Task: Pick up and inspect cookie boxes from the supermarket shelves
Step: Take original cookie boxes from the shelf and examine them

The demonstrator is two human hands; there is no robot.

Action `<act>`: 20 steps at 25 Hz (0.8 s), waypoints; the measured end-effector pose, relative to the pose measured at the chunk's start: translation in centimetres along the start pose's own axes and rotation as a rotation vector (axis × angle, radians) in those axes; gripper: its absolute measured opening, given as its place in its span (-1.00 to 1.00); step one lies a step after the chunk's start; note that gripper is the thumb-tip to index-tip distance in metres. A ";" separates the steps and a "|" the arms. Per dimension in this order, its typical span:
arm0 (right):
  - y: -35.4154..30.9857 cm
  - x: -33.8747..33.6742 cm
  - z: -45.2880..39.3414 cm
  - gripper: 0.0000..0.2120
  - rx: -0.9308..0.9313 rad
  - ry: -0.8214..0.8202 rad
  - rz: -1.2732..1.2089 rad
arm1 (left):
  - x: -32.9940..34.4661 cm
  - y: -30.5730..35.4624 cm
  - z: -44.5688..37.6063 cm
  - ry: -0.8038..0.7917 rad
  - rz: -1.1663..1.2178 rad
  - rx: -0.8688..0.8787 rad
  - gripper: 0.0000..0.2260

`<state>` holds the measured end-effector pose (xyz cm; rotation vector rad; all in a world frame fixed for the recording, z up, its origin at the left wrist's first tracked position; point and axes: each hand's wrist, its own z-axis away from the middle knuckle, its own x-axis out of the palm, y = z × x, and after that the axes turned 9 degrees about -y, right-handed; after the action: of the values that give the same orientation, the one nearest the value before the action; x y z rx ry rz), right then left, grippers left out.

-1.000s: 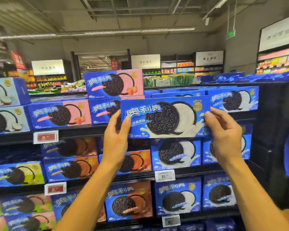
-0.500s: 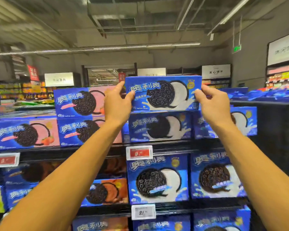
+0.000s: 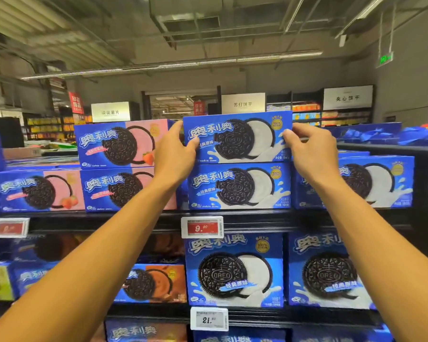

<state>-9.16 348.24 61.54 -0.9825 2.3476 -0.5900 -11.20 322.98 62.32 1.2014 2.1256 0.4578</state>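
Supermarket cookie aisle, and at frame centre the blue Oreo box (image 3: 237,138) sits atop its twin (image 3: 240,186), left hand (image 3: 176,151) and right hand (image 3: 309,154) pinching its ends, so I'd square it flush before letting go

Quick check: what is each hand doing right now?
Left hand: grips the left end of the blue cookie box.
Right hand: grips the right end of the same box.
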 end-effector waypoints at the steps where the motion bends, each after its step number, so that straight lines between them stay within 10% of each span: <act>1: -0.1 -0.1 -0.1 -0.78 -0.009 0.001 0.018 | 0.0 0.1 0.0 -0.014 0.002 -0.001 -0.75; 13: -0.6 0.1 0.3 -0.62 0.018 -0.020 0.102 | -1.4 1.6 2.7 -0.198 0.338 -0.012 -0.76; 20: 0.2 -0.3 10.0 -0.78 -0.141 0.206 -0.257 | -2.3 -3.0 12.2 0.163 0.402 0.004 -0.70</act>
<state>-2.97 346.69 53.89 -1.3597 2.4878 -0.6570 -3.94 319.29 52.53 1.6504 2.0147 0.7493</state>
